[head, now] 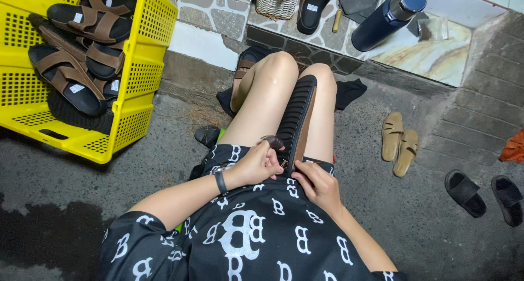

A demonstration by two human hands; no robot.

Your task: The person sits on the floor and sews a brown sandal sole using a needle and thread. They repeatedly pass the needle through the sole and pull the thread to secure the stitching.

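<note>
A black-soled sandal with a brown edge (299,117) lies sole-up along my lap between my knees. My left hand (255,163) is closed around its dark strap near the heel end, and a black band sits on that wrist. My right hand (317,184) presses against the heel end of the same sandal from the right, fingers curled on it. Both hands touch at the sandal's near end.
A yellow plastic crate (131,95) holding several brown-strapped sandals stands at the left. A tan pair of sandals (398,144) and a black pair of slides (483,196) lie on the concrete at the right. A dark blue bottle (387,16) and a woven basket (277,5) rest on the stone step ahead.
</note>
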